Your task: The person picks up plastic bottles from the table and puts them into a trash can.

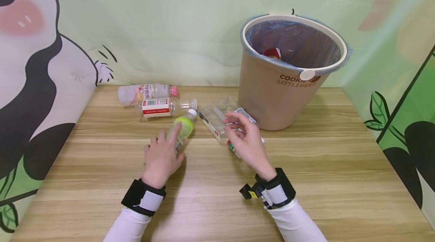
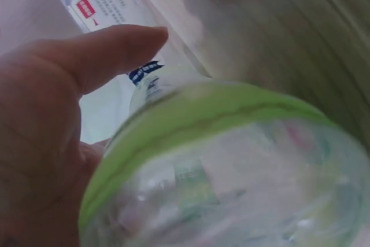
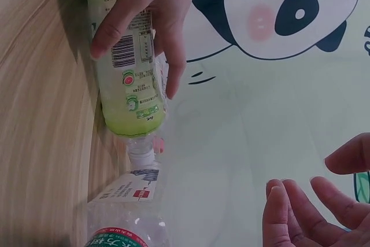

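A green-labelled bottle [image 1: 185, 127] with a white cap lies on the table, cap pointing away. My left hand [image 1: 161, 157] is over its lower half: the index finger stretches along the label, and the thumb [image 2: 124, 50] stands straight beside the bottle. The right wrist view has this hand [image 3: 153, 4] straddling the label with spread fingers. My right hand [image 1: 246, 142] hovers above several clear bottles, fingers loosely bent and nothing between them. Beneath it lies a clear bottle [image 1: 212, 121] with a white label; another with a green-and-red label [image 3: 118, 238] is partly hidden by the hand.
A beige bin [image 1: 268, 94] with a blue liner stands at the back right, a red item [image 1: 273, 53] inside. At the back left lie a pink-capped bottle [image 1: 132, 94] and a clear bottle with a red-and-white label [image 1: 156, 108]. A panda-printed backdrop [image 1: 170, 26] encloses the table.
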### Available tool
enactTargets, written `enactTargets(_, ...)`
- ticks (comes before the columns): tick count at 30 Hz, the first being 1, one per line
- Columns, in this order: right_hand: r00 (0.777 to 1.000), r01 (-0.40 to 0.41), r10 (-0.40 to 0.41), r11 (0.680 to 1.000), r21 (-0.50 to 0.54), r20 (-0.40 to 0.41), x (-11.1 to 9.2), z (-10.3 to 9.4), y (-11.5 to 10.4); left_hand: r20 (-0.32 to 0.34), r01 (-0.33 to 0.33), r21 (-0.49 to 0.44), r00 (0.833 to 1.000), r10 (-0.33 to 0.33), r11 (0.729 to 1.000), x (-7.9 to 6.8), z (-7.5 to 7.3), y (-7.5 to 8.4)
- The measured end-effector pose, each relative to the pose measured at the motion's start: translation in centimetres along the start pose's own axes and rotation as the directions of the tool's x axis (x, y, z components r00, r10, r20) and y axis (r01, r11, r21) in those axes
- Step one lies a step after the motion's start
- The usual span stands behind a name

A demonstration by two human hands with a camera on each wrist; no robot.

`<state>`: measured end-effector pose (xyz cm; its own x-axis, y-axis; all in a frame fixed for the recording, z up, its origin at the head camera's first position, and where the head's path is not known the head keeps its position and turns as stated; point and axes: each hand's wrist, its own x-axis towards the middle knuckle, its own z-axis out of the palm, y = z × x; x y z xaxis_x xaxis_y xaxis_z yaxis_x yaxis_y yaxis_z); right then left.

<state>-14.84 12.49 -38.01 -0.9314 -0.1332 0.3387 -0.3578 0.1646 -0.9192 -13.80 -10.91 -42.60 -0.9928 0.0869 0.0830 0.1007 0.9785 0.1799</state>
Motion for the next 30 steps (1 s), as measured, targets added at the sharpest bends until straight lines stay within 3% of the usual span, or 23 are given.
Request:
enactTargets(8, 1.0, 0.0, 0.0, 1.0, 0.0, 0.006, 0.0, 0.1, 0.0, 0.032, 0.005, 0.068, 0.999, -0.007, 0.998, 0.2, 0.3, -0.4)
enactTargets(17, 1.0, -0.026, 0.026, 1.0, 0.006, 0.018, -0.1, 0.3, -1.3, 0.01, -0.009, 0.016, 1.0, 0.009, 1.0, 0.5, 0.3, -0.6)
enactTargets(20, 0.999, -0.026, 0.026, 1.0, 0.004, 0.023, -0.2, 0.3, -1.9, -0.004, -0.013, -0.021, 1.0, 0.013, 1.0, 0.5, -0.1, -0.7)
enactTargets(25, 0.999, -0.034, 0.034, 0.999, 0.0, 0.027, -0.3, 0.4, -2.9, -0.094, -0.047, -0.137, 0.995, 0.035, 0.989, 0.5, -0.8, -0.7)
enactTargets(30, 0.999, -0.048, 0.048, 0.999, -0.01, 0.014, -0.4, 0.3, -3.1, -0.183, -0.127, -0.292, 0.98, 0.075, 0.948, 0.8, -1.2, -0.3)
